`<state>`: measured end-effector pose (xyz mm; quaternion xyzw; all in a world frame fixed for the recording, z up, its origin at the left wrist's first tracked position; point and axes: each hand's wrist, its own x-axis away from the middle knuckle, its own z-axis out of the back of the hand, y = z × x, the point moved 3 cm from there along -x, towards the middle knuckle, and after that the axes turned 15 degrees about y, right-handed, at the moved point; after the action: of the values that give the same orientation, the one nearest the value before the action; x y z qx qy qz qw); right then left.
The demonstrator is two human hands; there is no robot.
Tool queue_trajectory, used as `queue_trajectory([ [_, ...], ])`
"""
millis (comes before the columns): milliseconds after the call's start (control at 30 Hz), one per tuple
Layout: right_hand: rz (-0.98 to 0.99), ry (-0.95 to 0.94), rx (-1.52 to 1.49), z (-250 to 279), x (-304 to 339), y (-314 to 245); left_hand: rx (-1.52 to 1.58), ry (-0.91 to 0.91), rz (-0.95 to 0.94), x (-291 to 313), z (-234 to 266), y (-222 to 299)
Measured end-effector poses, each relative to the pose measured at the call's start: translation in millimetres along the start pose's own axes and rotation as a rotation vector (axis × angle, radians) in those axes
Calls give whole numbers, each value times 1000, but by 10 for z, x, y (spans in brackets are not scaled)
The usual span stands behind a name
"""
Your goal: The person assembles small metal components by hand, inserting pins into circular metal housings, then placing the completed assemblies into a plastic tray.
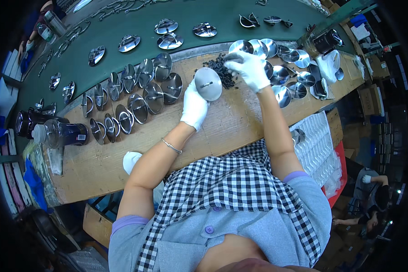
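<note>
Wearing a black-and-white checked apron (222, 181), the person works at a brown tabletop (167, 156) bearing a heap of small black pieces (222, 70). Just nearer than this heap and slightly left of it, a round metal lid (208, 90) sits at the fingers of the white-gloved left hand (196, 109), its edge meeting the glove. The lid's face is dull grey and smooth, with a short, narrow strip at its middle. The left hand is closed on the rim, its fingers partly hidden behind the metal.

At the heap's right edge is the right hand (249, 71), in a similar white glove, fingers bent and drawn toward one another; whether they pinch anything cannot be told. Left of the heap, mirror-bright lids (152, 97) stand tilted in two rows; right of it, polished shallow lids (280, 75) lie crowded, some overlapping. Beyond the heap stretches a flat green surface (213, 13), carrying scattered shiny lids (205, 30) and, farther left, a straggling line of thin metal pieces (118, 9).
</note>
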<state>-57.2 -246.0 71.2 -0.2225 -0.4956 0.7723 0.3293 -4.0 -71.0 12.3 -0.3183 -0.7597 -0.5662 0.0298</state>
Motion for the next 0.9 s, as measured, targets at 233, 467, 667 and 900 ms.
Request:
queue_trajectory([
  [233, 333, 3, 235, -254, 18, -110, -32, 71, -164, 28, 14, 77],
  [467, -58, -188, -27, -226, -21, -216, 27, -6, -16, -67, 44, -51],
  [667, 144, 135, -36, -144, -1213, 164, -107, -67, -93, 12, 60, 44],
  [900, -200, 160, -497, -564, -1593, 137, -143, -78, -70, 34, 96, 60],
])
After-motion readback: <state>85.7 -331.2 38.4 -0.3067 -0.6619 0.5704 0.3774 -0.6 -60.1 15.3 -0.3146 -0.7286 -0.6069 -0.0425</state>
